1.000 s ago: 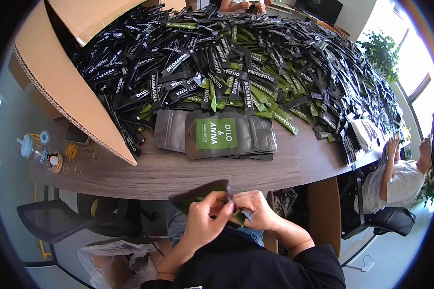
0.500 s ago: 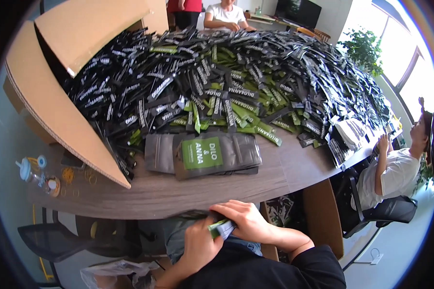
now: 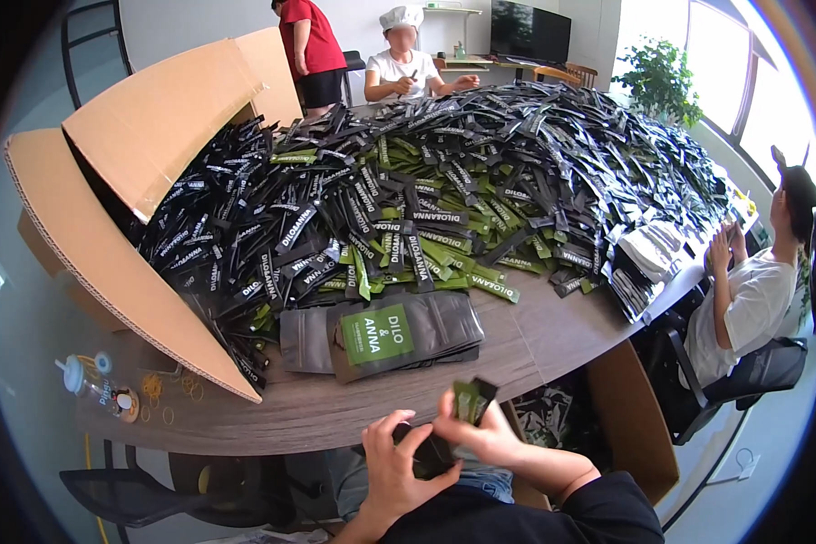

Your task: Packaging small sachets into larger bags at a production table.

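Observation:
Near the table's front edge, my right hand (image 3: 488, 437) is closed around a small bunch of green and black stick sachets (image 3: 470, 401), their ends poking up above the fingers. Just left of it, my left hand (image 3: 383, 467) curls around a black pouch (image 3: 431, 453) whose far side is partly hidden by my fingers. The two hands are close together. Beyond them, a stack of flat dark pouches (image 3: 444, 328) with a green label on the top one lies on the table. Behind the stack rises a big heap of black and green stick sachets (image 3: 408, 195).
An open cardboard box (image 3: 109, 263) lies on its side at the left. Rubber bands (image 3: 154, 392) and a clear bottle (image 3: 86, 381) stand nearby. Another carton (image 3: 630, 426) sits below the table edge. People in white (image 3: 743, 308) and red (image 3: 313, 41) are around the table.
The view has tilted up. My hands have drawn apart slightly; the sachets in my right hand now point upward, and the black pouch shows in my left hand.

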`<action>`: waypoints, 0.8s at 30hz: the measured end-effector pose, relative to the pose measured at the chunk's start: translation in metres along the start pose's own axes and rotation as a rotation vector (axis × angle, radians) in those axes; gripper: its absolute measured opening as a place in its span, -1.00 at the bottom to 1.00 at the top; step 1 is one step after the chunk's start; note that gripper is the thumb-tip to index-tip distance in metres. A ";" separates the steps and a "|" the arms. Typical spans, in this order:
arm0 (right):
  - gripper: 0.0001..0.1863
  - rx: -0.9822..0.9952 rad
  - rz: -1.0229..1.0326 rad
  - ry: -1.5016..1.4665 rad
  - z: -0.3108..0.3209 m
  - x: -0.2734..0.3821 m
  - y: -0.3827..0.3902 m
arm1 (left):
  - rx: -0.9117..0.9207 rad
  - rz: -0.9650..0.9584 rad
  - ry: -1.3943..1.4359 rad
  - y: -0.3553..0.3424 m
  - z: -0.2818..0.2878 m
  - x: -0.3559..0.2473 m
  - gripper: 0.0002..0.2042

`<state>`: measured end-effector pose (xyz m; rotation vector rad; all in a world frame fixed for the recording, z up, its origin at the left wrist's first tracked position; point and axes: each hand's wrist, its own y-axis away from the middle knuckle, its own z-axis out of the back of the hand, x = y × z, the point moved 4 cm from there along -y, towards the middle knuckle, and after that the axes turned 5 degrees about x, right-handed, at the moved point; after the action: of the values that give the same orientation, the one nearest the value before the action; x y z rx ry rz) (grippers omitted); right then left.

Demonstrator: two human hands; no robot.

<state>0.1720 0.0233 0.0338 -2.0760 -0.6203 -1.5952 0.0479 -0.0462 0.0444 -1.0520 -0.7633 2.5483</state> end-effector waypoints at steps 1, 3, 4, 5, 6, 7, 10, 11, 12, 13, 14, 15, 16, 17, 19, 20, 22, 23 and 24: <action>-0.87 -0.087 0.008 0.006 0.010 0.004 -0.003 | -0.024 0.027 0.033 0.000 0.001 0.004 -0.28; -0.90 -0.225 0.299 0.027 0.034 0.008 -0.012 | -0.021 0.063 0.008 -0.004 0.003 0.011 -0.26; -0.90 -0.216 0.292 0.107 0.044 0.004 -0.019 | -0.018 0.100 -0.014 -0.006 0.004 0.015 -0.24; -0.90 -0.217 0.367 0.394 0.048 0.011 -0.025 | -0.023 0.117 -0.021 -0.006 0.006 0.019 -0.24; -0.90 -0.193 0.402 0.562 0.051 0.016 -0.029 | -0.030 0.126 -0.027 -0.007 0.008 0.021 -0.23; -0.89 -0.162 0.438 0.732 0.052 0.023 -0.031 | -0.043 0.137 -0.031 -0.008 0.011 0.022 -0.22; -0.87 -0.086 0.214 0.744 0.051 0.035 -0.028 | -0.032 0.178 -0.078 -0.009 0.016 0.026 -0.18; -0.88 -0.077 0.102 0.673 0.048 0.035 -0.027 | -0.017 0.188 -0.103 -0.007 0.017 0.028 -0.16; -0.87 -0.148 0.124 0.625 0.040 0.044 -0.022 | 0.004 0.203 -0.087 -0.008 0.016 0.027 -0.14; -0.84 -0.216 0.265 0.474 0.035 0.046 -0.015 | -0.001 0.208 -0.080 -0.010 0.015 0.026 -0.14; -0.82 -0.188 0.453 0.149 0.026 0.041 -0.014 | 0.026 0.199 -0.066 -0.011 0.013 0.024 -0.14; -0.81 -0.154 0.630 -0.187 0.018 0.035 -0.011 | 0.053 0.192 -0.057 -0.010 0.010 0.021 -0.14; -0.80 -0.092 0.625 -0.227 0.009 0.030 -0.011 | 0.053 0.199 -0.055 -0.009 0.008 0.020 -0.14; -0.79 -0.054 0.551 -0.284 0.000 0.026 -0.014 | 0.017 0.160 0.029 -0.008 0.006 0.018 -0.13; -0.80 0.045 0.287 -0.257 -0.014 0.018 -0.020 | -0.022 0.116 0.111 -0.005 0.007 0.018 -0.13; -0.80 0.052 0.181 -0.295 -0.017 0.012 -0.019 | -0.060 0.104 0.049 -0.002 0.009 0.020 -0.12; -0.78 0.013 0.177 -0.269 -0.016 0.004 -0.014 | -0.124 0.100 -0.060 0.001 0.011 0.025 -0.14; -0.78 -0.019 0.180 -0.268 -0.014 0.003 -0.013 | -0.132 0.107 -0.062 0.002 0.012 0.026 -0.14; -0.78 -0.011 0.177 -0.265 -0.011 0.006 -0.012 | -0.113 0.107 -0.073 0.002 0.013 0.025 -0.16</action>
<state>0.1573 0.0271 0.0429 -2.3011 -0.4989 -1.2405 0.0208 -0.0411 0.0368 -1.0663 -0.9027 2.6743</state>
